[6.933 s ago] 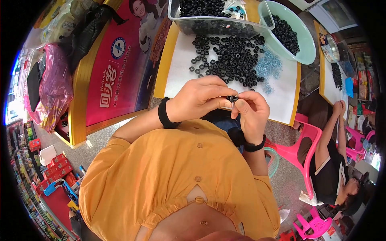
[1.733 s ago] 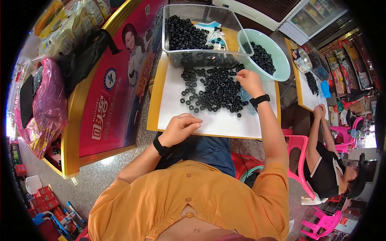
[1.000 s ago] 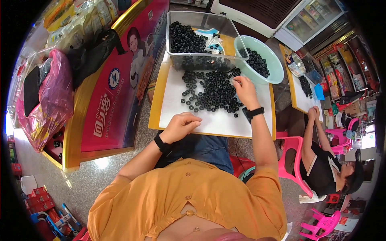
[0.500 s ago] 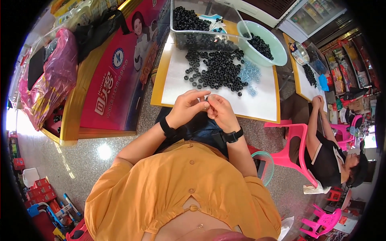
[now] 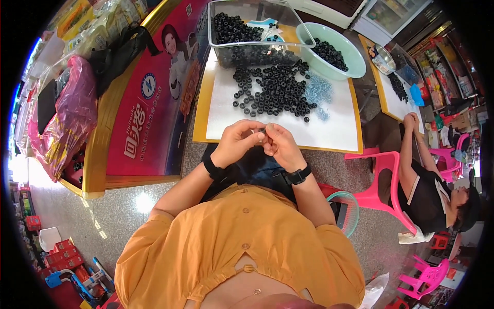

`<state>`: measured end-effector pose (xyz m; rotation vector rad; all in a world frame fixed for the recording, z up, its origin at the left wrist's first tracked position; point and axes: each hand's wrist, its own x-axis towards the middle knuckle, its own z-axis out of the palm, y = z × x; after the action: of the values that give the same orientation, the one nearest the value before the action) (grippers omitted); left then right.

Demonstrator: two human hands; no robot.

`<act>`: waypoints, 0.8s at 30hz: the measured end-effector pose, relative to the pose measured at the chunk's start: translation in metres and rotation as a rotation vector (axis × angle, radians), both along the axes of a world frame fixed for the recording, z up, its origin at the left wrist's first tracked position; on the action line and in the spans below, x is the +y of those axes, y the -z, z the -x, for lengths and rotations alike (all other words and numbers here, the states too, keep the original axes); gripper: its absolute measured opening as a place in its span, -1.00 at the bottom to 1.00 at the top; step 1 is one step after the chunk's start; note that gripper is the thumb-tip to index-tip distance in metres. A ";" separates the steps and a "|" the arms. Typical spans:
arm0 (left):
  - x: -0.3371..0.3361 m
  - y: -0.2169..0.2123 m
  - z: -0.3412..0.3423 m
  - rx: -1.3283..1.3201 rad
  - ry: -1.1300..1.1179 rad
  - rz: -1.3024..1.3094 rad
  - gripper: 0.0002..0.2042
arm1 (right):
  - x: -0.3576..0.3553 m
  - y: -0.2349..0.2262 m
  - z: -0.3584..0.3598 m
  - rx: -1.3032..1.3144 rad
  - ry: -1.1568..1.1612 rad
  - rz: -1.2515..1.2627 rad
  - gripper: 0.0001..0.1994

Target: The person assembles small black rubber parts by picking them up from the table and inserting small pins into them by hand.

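Sitting at the white-topped work table with a yellow wooden rim (image 5: 337, 135), you have your orange button-front shirt (image 5: 242, 247) filling the lower part of the view and both forearms raised in front of you. To your left stands a long red printed banner panel (image 5: 154, 98), with a crumpled pink plastic bag (image 5: 69, 116) and a black bag (image 5: 121, 46) on the counter beyond it. At the far end of the table sits a clear rectangular plastic tub (image 5: 247, 54), partly filled with black rings, and just beside it on the right a pale green round plastic basin (image 5: 355, 67) that holds more of them. Between the tub and your hands a loose heap of small black rubber rings (image 5: 272, 92) lies spread on the white surface, with a scatter of small pale blue pieces (image 5: 319, 92) touching its right edge. On your right, a person in dark clothes (image 5: 427, 190) sits on a pink plastic chair (image 5: 386, 180) at a neighbouring table. Your left hand (image 5: 237, 141) and right hand (image 5: 280, 147) meet over the near edge of the table, each wrist wearing a black band, fingertips pinched together on a single small black ring (image 5: 262, 131) held between the two hands, just above the table rim and well apart from the heap.
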<state>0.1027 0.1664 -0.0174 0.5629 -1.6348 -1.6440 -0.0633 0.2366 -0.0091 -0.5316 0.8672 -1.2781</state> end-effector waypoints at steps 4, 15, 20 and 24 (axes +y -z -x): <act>-0.005 -0.001 0.001 0.053 0.013 -0.209 -0.76 | -0.002 0.003 0.007 0.021 0.024 0.019 -0.82; -0.010 0.001 -0.001 0.069 0.087 -0.321 -0.75 | 0.000 -0.003 0.005 0.190 0.084 0.078 -0.85; -0.009 -0.001 -0.004 -0.026 0.066 -0.234 -0.74 | -0.001 -0.003 0.004 0.236 0.038 0.095 -0.86; -0.011 0.000 -0.003 -0.068 0.079 -0.163 -0.75 | 0.001 -0.002 0.007 0.315 0.028 0.094 -0.87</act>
<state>0.1060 0.1553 -0.0174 0.6493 -1.5983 -1.8459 -0.0699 0.2374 -0.0075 -0.8126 1.0812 -1.2849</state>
